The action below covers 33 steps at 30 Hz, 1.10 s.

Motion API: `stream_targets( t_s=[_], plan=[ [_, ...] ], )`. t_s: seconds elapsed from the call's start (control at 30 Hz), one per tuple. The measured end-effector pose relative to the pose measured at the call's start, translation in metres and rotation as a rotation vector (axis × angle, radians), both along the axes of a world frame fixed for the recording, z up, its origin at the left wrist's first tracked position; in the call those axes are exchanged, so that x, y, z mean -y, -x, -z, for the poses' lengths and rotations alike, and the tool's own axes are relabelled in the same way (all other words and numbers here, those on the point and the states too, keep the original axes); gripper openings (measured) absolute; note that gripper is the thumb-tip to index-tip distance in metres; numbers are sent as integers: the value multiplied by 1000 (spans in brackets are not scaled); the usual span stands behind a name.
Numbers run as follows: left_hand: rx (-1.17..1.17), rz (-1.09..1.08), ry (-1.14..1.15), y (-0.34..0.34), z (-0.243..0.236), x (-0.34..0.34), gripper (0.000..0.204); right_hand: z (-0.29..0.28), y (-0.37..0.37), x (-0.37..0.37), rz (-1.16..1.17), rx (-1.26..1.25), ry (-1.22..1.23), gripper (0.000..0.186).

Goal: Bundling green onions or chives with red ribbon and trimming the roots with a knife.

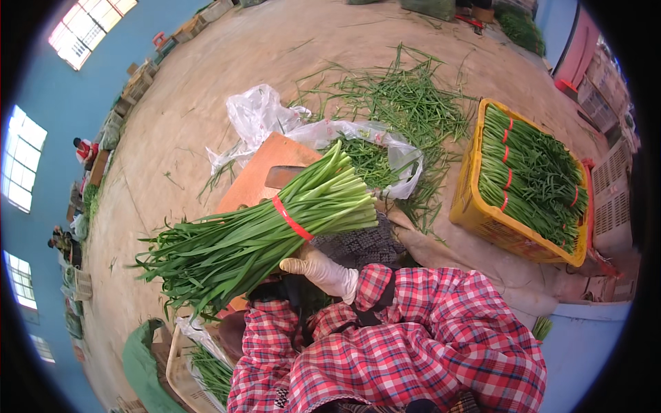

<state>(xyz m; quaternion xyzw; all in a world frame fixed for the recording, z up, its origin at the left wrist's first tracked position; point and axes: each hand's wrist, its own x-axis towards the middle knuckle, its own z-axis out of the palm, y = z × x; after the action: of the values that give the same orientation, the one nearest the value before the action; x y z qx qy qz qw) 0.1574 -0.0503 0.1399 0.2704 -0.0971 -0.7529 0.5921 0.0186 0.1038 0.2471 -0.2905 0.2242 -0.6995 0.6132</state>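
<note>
A thick bundle of garlic chives (234, 251), tied with a red band (292, 217), is held up slantwise in front of me. Its pale cut ends point up to the right, its leafy tips down to the left. My right hand (322, 272), in a whitish glove, grips the underside near the band; the thumb shows and the other fingers are hidden behind the stems. My left sleeve (265, 337) reaches up under the leaves, which hide that hand. Beyond the bundle lies an orange-brown board (265, 157) with a flat metal blade (282, 177) on it, partly covered by the stems.
At right stands a yellow crate (475, 210) of red-banded bundles. Loose trimmings (413, 103) and a clear plastic bag (258, 113) lie beyond the board. A beige basket (180, 358) of greens is at lower left, a pale blue surface (585, 337) at lower right. Other people sit along the left wall.
</note>
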Motion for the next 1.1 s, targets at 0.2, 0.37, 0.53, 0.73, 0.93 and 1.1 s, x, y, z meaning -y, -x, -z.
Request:
stream_targets(
  t_s=[0.2, 0.37, 0.53, 0.73, 0.93, 1.1],
  plan=[
    [-49, 1, 125, -7, -8, 1, 41, 13, -9, 33, -88, -28, -58, 61],
    [-215, 248, 395, -22, -18, 9, 40, 19, -11, 78, -121, -266, -121, 63],
    [-199, -199, -311, -7, 6, 54, 39, 38, 40, 111, -185, -632, -117, 41],
    [-154, -87, -588, -5, 23, 53, 52, 106, 116, 129, 506, -1645, -286, 37],
    [433, 601, -82, -8, -64, 18, 50, 162, 128, 153, 334, -2173, -347, 36],
    [2164, 412, 847, 60, -97, 117, 101, 166, 123, 163, 395, -2190, -302, 14]
  ],
)
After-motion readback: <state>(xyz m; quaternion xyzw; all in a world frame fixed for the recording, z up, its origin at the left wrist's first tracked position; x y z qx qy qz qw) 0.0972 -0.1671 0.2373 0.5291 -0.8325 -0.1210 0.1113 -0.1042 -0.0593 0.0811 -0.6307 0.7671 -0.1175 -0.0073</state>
